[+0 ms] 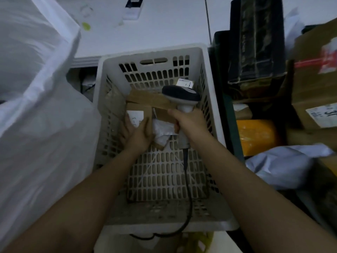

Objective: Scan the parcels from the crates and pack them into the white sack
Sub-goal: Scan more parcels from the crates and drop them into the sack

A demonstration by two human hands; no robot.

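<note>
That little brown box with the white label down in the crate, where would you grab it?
By its two side edges, coming straight down from above. The brown box lies flat, label up, with other parcels beside it and the crate walls around it, so only the top is free. The left hand already grips its near end; the right hand holds the scanner.

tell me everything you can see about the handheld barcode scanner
The handheld barcode scanner looks plastic: a dark grey head on a pale grey handle, with a dark cable trailing from its base over the near rim of the slotted white plastic crate. The right hand grips the handle, holding the head above the cardboard parcels.
</note>
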